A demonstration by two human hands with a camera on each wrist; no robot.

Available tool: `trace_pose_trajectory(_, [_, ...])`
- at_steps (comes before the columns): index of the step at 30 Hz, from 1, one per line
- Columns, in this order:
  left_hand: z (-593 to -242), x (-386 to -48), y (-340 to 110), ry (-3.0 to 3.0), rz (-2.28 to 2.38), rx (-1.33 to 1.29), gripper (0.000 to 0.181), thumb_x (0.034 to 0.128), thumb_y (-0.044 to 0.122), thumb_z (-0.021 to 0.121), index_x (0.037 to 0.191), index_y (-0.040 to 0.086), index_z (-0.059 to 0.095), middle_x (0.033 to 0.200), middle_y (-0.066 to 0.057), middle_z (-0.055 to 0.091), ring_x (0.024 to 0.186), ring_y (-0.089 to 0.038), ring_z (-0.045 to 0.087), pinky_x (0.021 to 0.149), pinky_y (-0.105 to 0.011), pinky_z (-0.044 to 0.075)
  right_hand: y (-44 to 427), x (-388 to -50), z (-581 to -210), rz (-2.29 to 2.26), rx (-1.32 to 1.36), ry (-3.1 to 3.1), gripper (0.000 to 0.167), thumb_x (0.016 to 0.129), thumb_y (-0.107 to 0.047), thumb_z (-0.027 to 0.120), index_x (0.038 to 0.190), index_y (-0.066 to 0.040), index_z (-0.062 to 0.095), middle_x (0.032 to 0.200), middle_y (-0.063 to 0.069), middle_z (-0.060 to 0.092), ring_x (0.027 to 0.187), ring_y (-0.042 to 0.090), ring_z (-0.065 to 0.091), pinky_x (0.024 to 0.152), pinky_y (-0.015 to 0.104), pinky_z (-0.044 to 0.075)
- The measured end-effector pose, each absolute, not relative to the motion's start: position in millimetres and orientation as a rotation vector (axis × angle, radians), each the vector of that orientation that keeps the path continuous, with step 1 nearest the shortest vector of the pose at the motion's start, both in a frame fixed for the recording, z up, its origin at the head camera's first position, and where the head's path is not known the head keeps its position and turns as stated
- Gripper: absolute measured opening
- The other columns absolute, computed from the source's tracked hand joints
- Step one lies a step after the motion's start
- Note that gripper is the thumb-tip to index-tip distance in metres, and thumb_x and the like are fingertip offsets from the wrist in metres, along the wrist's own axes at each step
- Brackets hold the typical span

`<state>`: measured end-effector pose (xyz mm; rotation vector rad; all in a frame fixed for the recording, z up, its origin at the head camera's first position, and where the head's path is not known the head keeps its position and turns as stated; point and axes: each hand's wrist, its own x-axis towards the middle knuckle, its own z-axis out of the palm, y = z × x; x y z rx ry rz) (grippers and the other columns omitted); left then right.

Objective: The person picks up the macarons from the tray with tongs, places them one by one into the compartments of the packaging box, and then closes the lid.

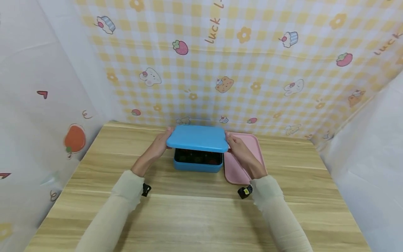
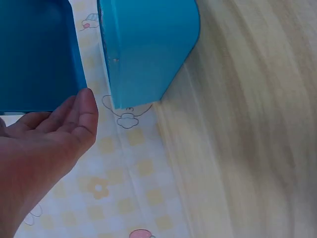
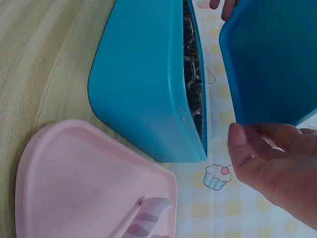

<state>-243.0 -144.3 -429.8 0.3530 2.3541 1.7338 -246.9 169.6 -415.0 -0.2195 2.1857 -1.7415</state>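
A blue lid is held up, tilted, over a blue box on the wooden table. My left hand grips the lid's left edge. At the opposite edge my right hand grips the lid between thumb and fingers. The lid is apart from the box, as the right wrist view shows. Inside the box are dark, rounded shapes, too shadowed to tell. In the left wrist view the left hand has its fingertips against the lid's rim.
A pink tray lies right of the box, partly under the right forearm. On it sits a striped, pale curved thing, partly out of frame. A checked cloth hangs behind the table; white cloths hang at both sides.
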Motion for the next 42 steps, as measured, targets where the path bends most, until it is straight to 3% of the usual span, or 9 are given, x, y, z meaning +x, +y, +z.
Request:
trace_pose_trajectory(4, [-433.2, -243.6, -143.4, 2.32, 1.741, 0.353, 0.054, 0.1108, 0.027, 0.018, 0.155, -0.003, 0.021, 0.159, -0.022, 0.03, 0.149, -0.033, 0.025, 0.121, -0.051, 0.022, 170.2, -244.7, -416.1, -1.668, -0.265, 2.186, 0.067, 0.108, -0.048, 0.026, 0.157, -0.004, 0.022, 0.164, 0.01, 0.022, 0.151, 0.027, 0.022, 0.122, 0.049, 0.021])
trace_pose_trajectory(7, [-435.3, -244.8, -142.2, 2.29, 1.752, 0.326, 0.053, 0.1104, 0.023, 0.022, 0.156, -0.003, 0.017, 0.165, -0.015, 0.013, 0.153, -0.029, 0.009, 0.124, -0.047, 0.01, 170.1, -243.5, -416.8, -1.608, -0.295, 2.217, 0.07, 0.106, -0.052, 0.025, 0.16, -0.009, 0.012, 0.167, 0.007, 0.01, 0.153, 0.025, 0.009, 0.124, 0.048, 0.008])
trace_pose_trajectory(13, [-439.7, -247.5, -135.3, 2.344, 1.712, 0.274, 0.054, 0.1104, 0.025, 0.025, 0.157, 0.002, 0.013, 0.166, -0.01, 0.009, 0.154, -0.028, 0.007, 0.125, -0.045, 0.009, 165.0, -245.2, -420.9, -1.523, -0.275, 2.365, 0.074, 0.105, -0.055, 0.029, 0.16, -0.014, 0.001, 0.168, 0.004, 0.001, 0.153, 0.019, -0.001, 0.125, 0.047, 0.004])
trace_pose_trajectory(17, [-440.1, -247.7, -129.7, 2.409, 1.693, 0.211, 0.054, 0.1101, 0.029, 0.028, 0.158, 0.008, 0.014, 0.166, -0.006, 0.011, 0.153, -0.026, 0.01, 0.124, -0.044, 0.011, 162.5, -244.8, -426.2, -1.39, -0.227, 2.491, 0.076, 0.103, -0.059, 0.029, 0.16, -0.019, -0.004, 0.167, 0.002, 0.004, 0.153, 0.021, 0.003, 0.122, 0.056, -0.006])
trace_pose_trajectory(20, [-440.5, -247.8, -126.9, 2.449, 1.689, 0.18, 0.054, 0.1099, 0.031, 0.029, 0.159, 0.011, 0.016, 0.165, -0.004, 0.014, 0.152, -0.023, 0.014, 0.124, -0.044, 0.013, 161.0, -244.4, -430.5, -1.357, -0.212, 2.508, 0.079, 0.102, -0.063, 0.03, 0.159, -0.022, -0.007, 0.167, -0.001, 0.001, 0.153, 0.021, 0.002, 0.122, 0.056, -0.006])
trace_pose_trajectory(24, [-443.0, -248.6, -125.5, 2.461, 1.687, 0.186, 0.053, 0.1101, 0.029, 0.029, 0.159, 0.011, 0.015, 0.165, -0.003, 0.013, 0.152, -0.023, 0.013, 0.124, -0.043, 0.013, 157.7, -245.2, -433.7, -1.393, -0.202, 2.483, 0.079, 0.103, -0.06, 0.031, 0.159, -0.021, -0.009, 0.167, 0.002, -0.002, 0.153, 0.022, 0.002, 0.125, 0.047, 0.006])
trace_pose_trajectory(28, [-449.1, -250.6, -124.7, 2.476, 1.684, 0.176, 0.053, 0.11, 0.028, 0.029, 0.158, 0.011, 0.015, 0.166, -0.005, 0.013, 0.152, -0.024, 0.013, 0.124, -0.044, 0.013, 153.5, -248.4, -435.9, -1.348, -0.188, 2.522, 0.077, 0.104, -0.057, 0.03, 0.16, -0.019, -0.008, 0.167, 0.005, 0.002, 0.153, 0.024, 0.006, 0.124, 0.046, 0.008])
trace_pose_trajectory(42, [-458.6, -256.1, -119.2, 2.526, 1.574, 0.101, 0.055, 0.1094, 0.033, 0.029, 0.159, 0.017, 0.013, 0.166, -0.006, 0.015, 0.152, -0.026, 0.014, 0.124, -0.046, 0.014, 152.1, -256.7, -458.4, -1.32, -0.16, 2.534, 0.082, 0.102, -0.062, 0.031, 0.159, -0.023, -0.013, 0.167, 0.012, 0.005, 0.152, 0.032, 0.012, 0.123, 0.051, 0.014])
